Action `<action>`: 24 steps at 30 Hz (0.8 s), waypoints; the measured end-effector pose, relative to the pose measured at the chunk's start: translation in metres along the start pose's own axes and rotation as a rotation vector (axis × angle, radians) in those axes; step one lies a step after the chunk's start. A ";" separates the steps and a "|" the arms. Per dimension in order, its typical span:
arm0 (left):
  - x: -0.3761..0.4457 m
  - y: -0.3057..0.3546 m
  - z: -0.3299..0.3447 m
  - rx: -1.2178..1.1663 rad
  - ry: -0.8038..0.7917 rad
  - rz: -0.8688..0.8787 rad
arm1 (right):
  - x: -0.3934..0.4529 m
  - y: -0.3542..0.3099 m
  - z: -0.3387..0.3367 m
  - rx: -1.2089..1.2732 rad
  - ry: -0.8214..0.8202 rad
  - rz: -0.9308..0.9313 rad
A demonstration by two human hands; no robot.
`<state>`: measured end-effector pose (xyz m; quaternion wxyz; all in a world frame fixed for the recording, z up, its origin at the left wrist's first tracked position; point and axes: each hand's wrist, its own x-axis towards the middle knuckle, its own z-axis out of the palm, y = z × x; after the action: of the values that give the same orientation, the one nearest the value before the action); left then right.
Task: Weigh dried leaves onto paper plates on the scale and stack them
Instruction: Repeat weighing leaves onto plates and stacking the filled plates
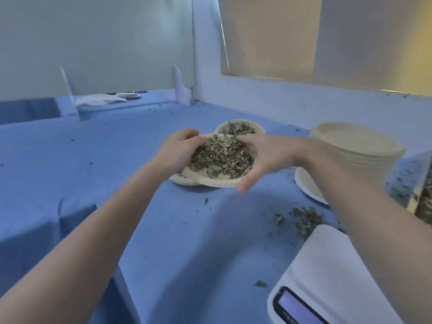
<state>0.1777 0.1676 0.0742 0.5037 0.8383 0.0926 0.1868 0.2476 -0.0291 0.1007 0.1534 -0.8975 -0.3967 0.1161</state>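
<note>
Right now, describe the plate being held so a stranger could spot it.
On the blue table, look mid-way, left of the tall stack of empty plates. The held plate is heaped with dried leaves, gripped by the left hand and right hand.

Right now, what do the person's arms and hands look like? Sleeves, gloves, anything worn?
Both arms are bare along the whole visible forearm, with no sleeve in frame. The left hand and right hand wear no gloves. No watch, bracelet or ring shows on either wrist or on the visible fingers. The nails look short and unpainted, as far as the blur allows. No tape, markings or cables are visible on either limb.
</note>
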 end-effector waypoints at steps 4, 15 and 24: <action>0.045 -0.031 -0.021 0.038 0.091 -0.043 | 0.067 -0.005 0.006 -0.004 0.008 -0.057; 0.108 -0.108 0.006 0.009 0.105 -0.125 | 0.152 0.037 0.045 -0.108 -0.052 -0.023; 0.116 -0.121 0.006 0.129 0.118 -0.088 | 0.162 0.041 0.056 -0.374 -0.047 -0.032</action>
<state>0.2903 0.2603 -0.0090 0.4499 0.8518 0.1705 0.2071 0.3635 0.0764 0.0201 -0.0236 -0.9010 -0.4293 0.0587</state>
